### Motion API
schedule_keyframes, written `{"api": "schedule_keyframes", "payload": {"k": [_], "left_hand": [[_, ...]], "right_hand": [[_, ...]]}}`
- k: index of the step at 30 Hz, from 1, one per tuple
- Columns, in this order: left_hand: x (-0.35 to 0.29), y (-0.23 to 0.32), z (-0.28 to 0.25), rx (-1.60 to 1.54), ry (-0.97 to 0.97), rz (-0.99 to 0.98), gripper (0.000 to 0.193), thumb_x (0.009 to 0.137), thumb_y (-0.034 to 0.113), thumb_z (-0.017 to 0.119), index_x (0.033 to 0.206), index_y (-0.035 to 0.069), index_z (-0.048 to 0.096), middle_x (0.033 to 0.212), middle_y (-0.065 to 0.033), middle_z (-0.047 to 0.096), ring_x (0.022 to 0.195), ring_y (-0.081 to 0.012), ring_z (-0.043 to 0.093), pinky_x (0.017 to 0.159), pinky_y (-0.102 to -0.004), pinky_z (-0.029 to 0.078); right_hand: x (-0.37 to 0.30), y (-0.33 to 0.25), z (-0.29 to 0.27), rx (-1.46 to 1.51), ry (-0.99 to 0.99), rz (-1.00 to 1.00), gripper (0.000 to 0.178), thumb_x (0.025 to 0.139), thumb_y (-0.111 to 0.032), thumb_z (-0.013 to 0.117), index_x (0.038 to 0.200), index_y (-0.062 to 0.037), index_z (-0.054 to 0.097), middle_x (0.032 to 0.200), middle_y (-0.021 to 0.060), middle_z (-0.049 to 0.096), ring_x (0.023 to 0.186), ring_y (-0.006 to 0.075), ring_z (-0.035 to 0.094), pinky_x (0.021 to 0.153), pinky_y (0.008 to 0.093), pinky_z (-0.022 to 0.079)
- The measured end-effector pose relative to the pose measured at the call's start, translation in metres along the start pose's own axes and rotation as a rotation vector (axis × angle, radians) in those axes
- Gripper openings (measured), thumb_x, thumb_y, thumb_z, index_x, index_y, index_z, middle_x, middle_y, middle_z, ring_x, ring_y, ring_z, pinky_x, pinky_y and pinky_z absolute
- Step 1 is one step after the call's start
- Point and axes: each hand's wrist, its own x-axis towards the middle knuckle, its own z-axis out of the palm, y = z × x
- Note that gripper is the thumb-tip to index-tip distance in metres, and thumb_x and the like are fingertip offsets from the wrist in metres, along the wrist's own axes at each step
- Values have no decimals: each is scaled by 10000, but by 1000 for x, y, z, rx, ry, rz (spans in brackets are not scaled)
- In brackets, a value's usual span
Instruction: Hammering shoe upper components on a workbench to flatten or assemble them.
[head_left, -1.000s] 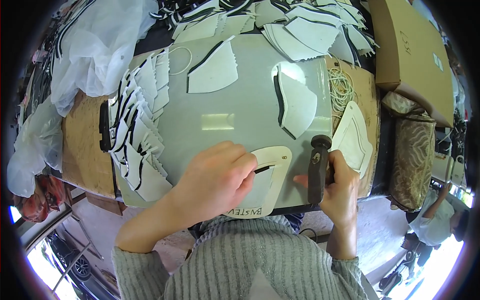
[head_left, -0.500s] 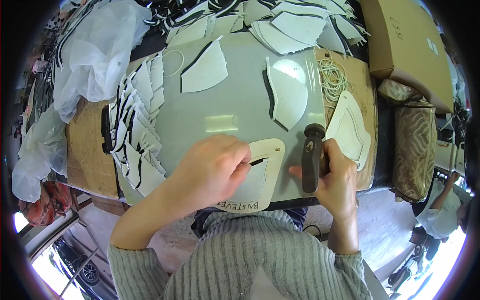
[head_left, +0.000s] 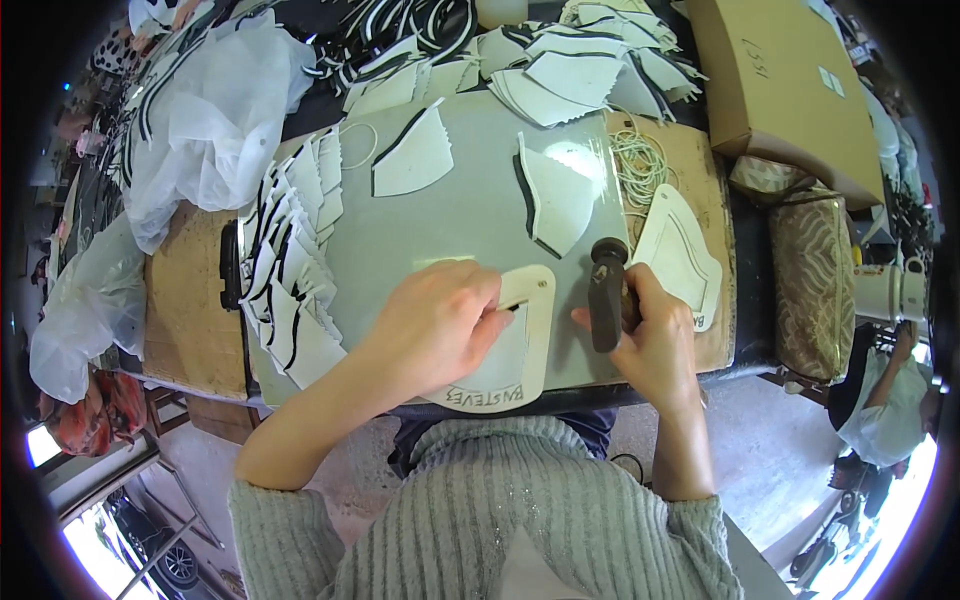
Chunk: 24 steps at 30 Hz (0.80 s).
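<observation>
My left hand point(head_left: 435, 325) is closed in a pinch over a cream template frame point(head_left: 538, 330) at the table's near edge. A short end of a dark narrow strip point(head_left: 517, 306) shows at its fingertips, inside the frame's opening; the rest is hidden by the hand. My right hand point(head_left: 660, 340) is wrapped round a hammer, its dark head point(head_left: 606, 300) standing above the table just right of the frame. Beyond the hands lie two white fan-shaped pieces with black edging, one at the left point(head_left: 415, 155) and one at the right point(head_left: 558, 195).
Overlapping black-edged white pieces point(head_left: 295, 265) line the left side, with more point(head_left: 570, 70) at the back. A second template point(head_left: 680, 255) and a coil of pale cord point(head_left: 640, 160) lie right. Plastic bags point(head_left: 205, 120), a cardboard box point(head_left: 785, 95) and a patterned pouch point(head_left: 812, 285) flank the work area.
The whole view has shifted slightly. Less of the dark strip shows past my left fingertips. My right hand still holds the hammer beside the frame.
</observation>
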Motion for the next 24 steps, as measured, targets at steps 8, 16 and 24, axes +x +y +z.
{"api": "schedule_keyframes", "payload": {"k": [8, 16, 24], "left_hand": [[-3, -2, -1, -157, 232, 148, 135, 864, -22, 620, 983, 41, 635, 849, -99, 652, 725, -266, 627, 642, -360, 504], [-4, 1, 37, 113, 303, 738, 249, 827, 112, 610, 1067, 49, 628, 1088, -111, 651, 983, -289, 643, 869, -402, 526], [2, 3, 37, 169, 138, 808, 157, 810, 167, 599, 942, 84, 603, 903, -62, 561, 965, -246, 564, 923, -383, 456]], "right_hand": [[14, 12, -10, 118, -33, 27, 225, 820, -131, 699, 959, 2, 582, 665, 205, 604, 634, 393, 627, 596, 426, 489], [8, -17, 5, 568, -87, 24, 128, 979, -109, 580, 914, 0, 596, 589, 9, 548, 494, 107, 546, 445, 305, 410], [-14, -15, 1, 740, -209, 149, 149, 1014, -102, 547, 885, -27, 558, 590, 8, 524, 470, 91, 509, 407, 258, 378]]}}
